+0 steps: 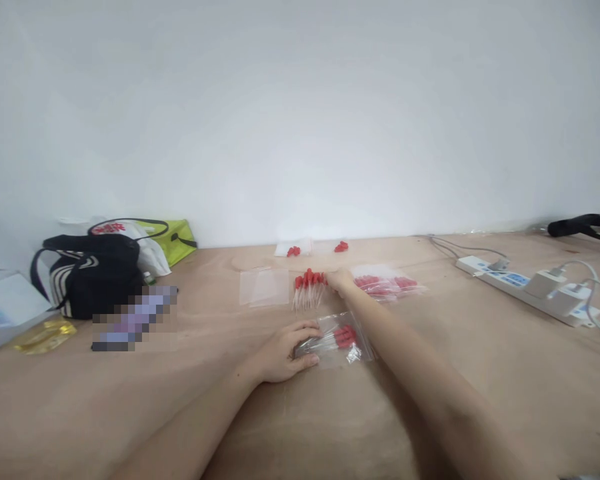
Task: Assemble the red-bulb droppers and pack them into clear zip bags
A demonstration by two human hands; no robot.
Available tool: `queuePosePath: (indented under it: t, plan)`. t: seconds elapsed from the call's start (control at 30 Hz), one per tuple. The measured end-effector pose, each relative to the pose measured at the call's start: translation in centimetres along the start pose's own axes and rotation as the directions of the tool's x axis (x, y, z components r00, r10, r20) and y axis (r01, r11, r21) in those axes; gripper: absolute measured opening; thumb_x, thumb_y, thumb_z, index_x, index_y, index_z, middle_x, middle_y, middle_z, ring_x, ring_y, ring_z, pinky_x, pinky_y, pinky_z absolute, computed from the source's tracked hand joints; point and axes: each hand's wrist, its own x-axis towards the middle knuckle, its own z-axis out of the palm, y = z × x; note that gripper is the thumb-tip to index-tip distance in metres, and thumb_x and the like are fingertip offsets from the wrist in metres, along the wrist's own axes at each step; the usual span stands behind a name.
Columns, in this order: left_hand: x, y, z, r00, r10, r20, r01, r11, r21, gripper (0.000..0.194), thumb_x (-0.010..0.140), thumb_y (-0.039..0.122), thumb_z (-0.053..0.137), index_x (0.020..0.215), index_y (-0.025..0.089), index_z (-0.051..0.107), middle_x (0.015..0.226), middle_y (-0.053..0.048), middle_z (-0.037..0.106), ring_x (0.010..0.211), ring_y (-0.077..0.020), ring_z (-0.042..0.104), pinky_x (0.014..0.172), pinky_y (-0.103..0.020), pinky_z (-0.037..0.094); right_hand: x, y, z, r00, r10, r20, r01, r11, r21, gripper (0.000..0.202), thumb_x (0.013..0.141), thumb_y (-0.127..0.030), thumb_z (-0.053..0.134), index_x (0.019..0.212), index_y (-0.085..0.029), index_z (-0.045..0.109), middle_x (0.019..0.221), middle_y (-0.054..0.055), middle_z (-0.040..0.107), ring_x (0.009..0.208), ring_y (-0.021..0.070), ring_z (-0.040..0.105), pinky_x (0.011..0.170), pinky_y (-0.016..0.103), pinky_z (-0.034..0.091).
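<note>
Near the middle of the table lies a clear plastic bag (366,348) holding several red-topped white sticks (345,337). My left hand (287,350) grips its left end, with the thumb and fingers on either side of the sticks. Farther back is a row of loose red-topped sticks (307,293), heads pointing away from me. At the right end of that row, my right hand (339,280) is closed on a red-topped stick, though its fingertips are mostly hidden. Just right of it, a pile of filled clear bags (387,283) shows red heads through the plastic.
Flat bags (264,287) lie left of the row. Two red clusters (293,251) (341,247) sit near the wall. A power strip (525,288) with plugs and cables is at right. At left are a black bag (100,273), green bag (173,243) and yellow tape (47,335).
</note>
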Motion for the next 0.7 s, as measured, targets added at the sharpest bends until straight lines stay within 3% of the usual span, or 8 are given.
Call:
queuePosePath:
  t: [0.17, 0.23, 0.3, 0.47, 0.7]
  plan:
    - [0.0, -0.3, 0.1, 1.000, -0.022, -0.004, 0.022, 1.000, -0.012, 0.036, 0.077, 0.035, 0.053, 0.112, 0.024, 0.051, 0.124, -0.006, 0.044, 0.113, -0.0196, 0.042, 0.095, -0.035, 0.034, -2.8, 0.6, -4.0, 0.983, -0.152, -0.103, 0.171, 0.964, 0.205, 0.022, 0.076, -0.037, 0.043, 0.083, -0.017, 0.049, 0.064, 0.001, 0.059, 0.044, 0.0096, 0.053, 0.042, 0.020, 0.041]
    - [0.1, -0.3, 0.1, 1.000, -0.030, 0.007, 0.030, 0.999, -0.020, 0.036, 0.077, 0.034, 0.053, 0.111, 0.025, 0.051, 0.123, -0.006, 0.045, 0.112, -0.0197, 0.043, 0.095, -0.035, 0.034, -4.2, 2.1, -6.2, 0.930, -0.262, -0.256, 0.349, 0.845, 0.404, 0.029, 0.074, -0.042, 0.046, 0.090, -0.019, 0.044, 0.066, -0.001, 0.058, 0.042, 0.0083, 0.051, 0.039, 0.020, 0.040]
    - [0.1, -0.2, 0.0, 0.999, -0.037, 0.015, 0.037, 0.999, -0.023, 0.035, 0.077, 0.034, 0.053, 0.110, 0.025, 0.052, 0.122, -0.005, 0.045, 0.111, -0.0198, 0.044, 0.094, -0.035, 0.034, -5.3, 4.2, -8.3, 0.900, -0.301, -0.315, 0.423, 0.777, 0.466, 0.032, 0.071, -0.045, 0.051, 0.087, -0.019, 0.044, 0.062, -0.004, 0.055, 0.040, 0.0068, 0.048, 0.039, 0.019, 0.040]
    - [0.2, 0.0, -0.2, 0.998, -0.058, 0.036, 0.059, 0.998, -0.032, 0.033, 0.077, 0.035, 0.052, 0.109, 0.026, 0.053, 0.122, -0.005, 0.045, 0.110, -0.0201, 0.044, 0.093, -0.035, 0.035, -7.2, 8.5, -10.5, 0.923, -0.208, -0.323, 0.365, 0.741, 0.563, 0.035, 0.067, -0.050, 0.055, 0.078, -0.019, 0.045, 0.061, -0.004, 0.053, 0.042, 0.0063, 0.048, 0.038, 0.019, 0.040]
    - [0.2, 0.3, -0.4, 0.996, -0.084, 0.040, 0.086, 0.996, -0.036, 0.032, 0.077, 0.036, 0.052, 0.107, 0.026, 0.054, 0.123, -0.004, 0.045, 0.111, -0.0210, 0.043, 0.094, -0.036, 0.034, -8.4, 8.0, -9.4, 0.966, -0.121, -0.227, 0.239, 0.747, 0.620, 0.037, 0.064, -0.053, 0.058, 0.071, -0.021, 0.041, 0.059, -0.004, 0.051, 0.044, 0.0088, 0.051, 0.040, 0.022, 0.046]
